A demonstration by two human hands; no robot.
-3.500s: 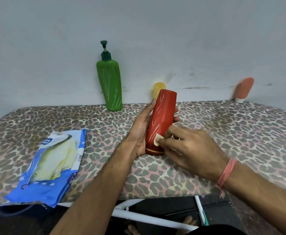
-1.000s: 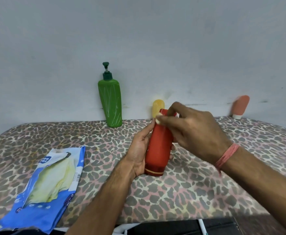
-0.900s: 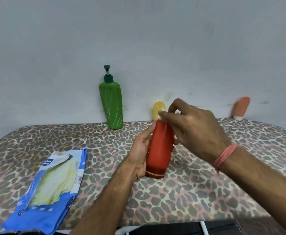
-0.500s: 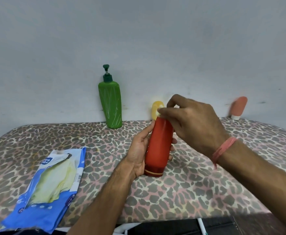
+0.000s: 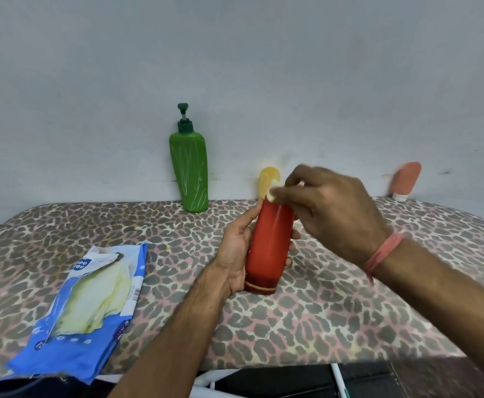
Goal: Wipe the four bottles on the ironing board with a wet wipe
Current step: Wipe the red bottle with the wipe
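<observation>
The tall red plastic bottle [image 5: 268, 248] stands upright on the leopard-print ironing board [image 5: 350, 311], near its middle. Your left hand [image 5: 236, 251] wraps its body, fingers curled round it. Your right hand [image 5: 329, 208] pinches a small folded white wet wipe [image 5: 272, 194] against the bottle's top. Behind stand a green pump bottle [image 5: 190, 170], a yellow bottle [image 5: 266, 179] and a salmon-pink tube [image 5: 406, 180]. A blue wipes pack [image 5: 83, 311] lies left.

Left hand [image 5: 235, 251] curls its grip upright, thumb up, while right hand [image 5: 329, 208] pinches above it, fingertips together.
</observation>
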